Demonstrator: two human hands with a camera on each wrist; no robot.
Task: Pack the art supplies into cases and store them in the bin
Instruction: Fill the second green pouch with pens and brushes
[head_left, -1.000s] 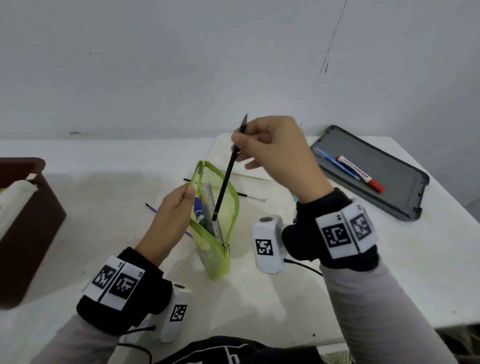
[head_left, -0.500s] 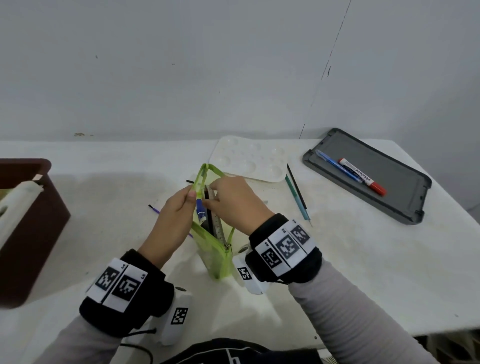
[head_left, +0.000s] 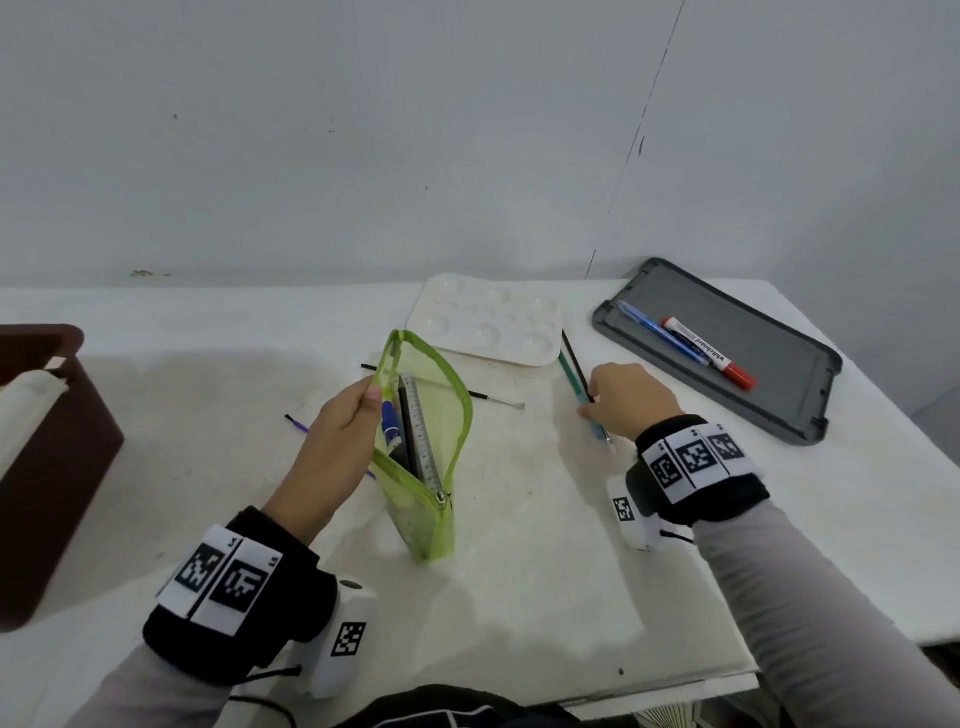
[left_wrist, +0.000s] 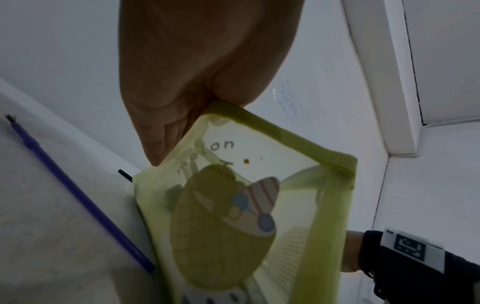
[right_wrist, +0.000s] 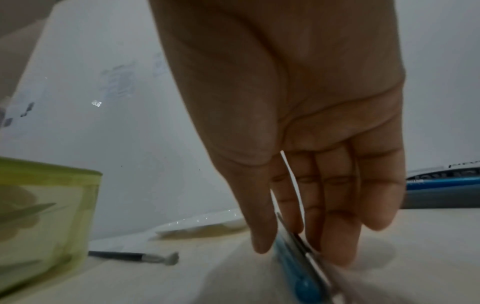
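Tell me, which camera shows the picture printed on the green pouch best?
The left wrist view: the green pouch fills it, showing a melon drawing and lettering. The head view shows the pouch only from above, open. The right wrist view catches one blurry corner.

Bin (head_left: 57, 467) cut off by left frame edge; purple brush (head_left: 296, 423) partly hidden behind left hand (head_left: 332, 447); right-wrist foreground blurred

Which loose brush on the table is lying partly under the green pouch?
The purple brush. It runs under the green pouch beside the left hand, while the teal brush lies at the right hand.
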